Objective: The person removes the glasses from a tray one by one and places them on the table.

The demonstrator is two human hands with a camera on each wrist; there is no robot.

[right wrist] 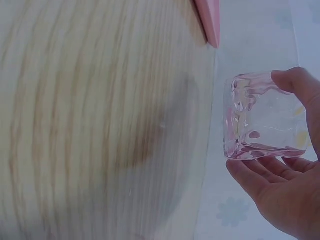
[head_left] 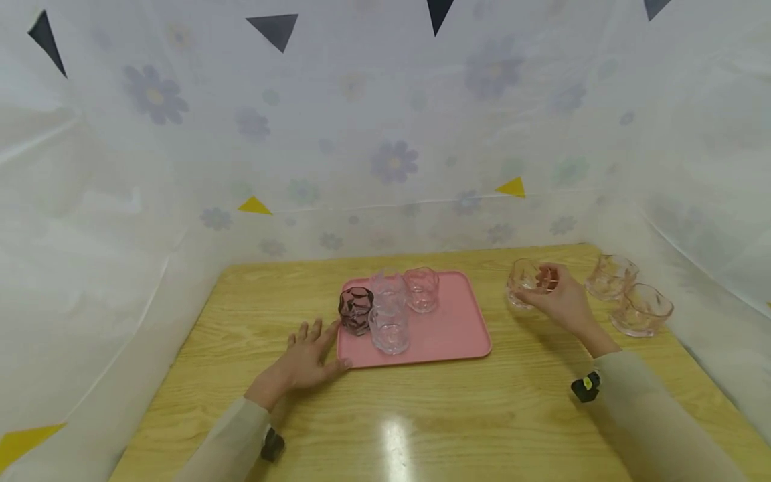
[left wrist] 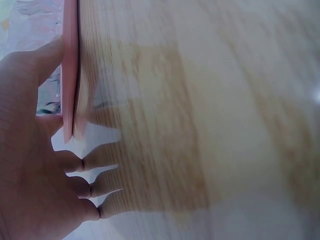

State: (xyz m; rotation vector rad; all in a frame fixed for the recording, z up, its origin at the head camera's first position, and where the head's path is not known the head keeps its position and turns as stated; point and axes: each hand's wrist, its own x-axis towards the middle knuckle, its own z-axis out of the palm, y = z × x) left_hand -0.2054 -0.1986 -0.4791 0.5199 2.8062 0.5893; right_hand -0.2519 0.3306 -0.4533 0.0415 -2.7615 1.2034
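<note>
In the head view, I lose one side of the pink-tinted glass (head_left: 519,276) behind the right grip (head_left: 563,299), while the left sleeve (head_left: 225,438) and right sleeve (head_left: 656,408) run off the bottom edge. My left wrist view cuts the tray (left wrist: 70,75) at the top and blurs the glassware (left wrist: 37,25) beyond it; my right wrist view crops that right grip at the picture's right edge.

Passage: table (head_left: 446,415) before the pink tray (head_left: 454,328); tray's right side. Obstacles: four clustered glasses (head_left: 388,331), left to middle; left hand (head_left: 308,358) at left edge; rightward, right hand (head_left: 563,298) gripping a tinted glass (head_left: 521,278), then two standing glasses (head_left: 642,311).
</note>
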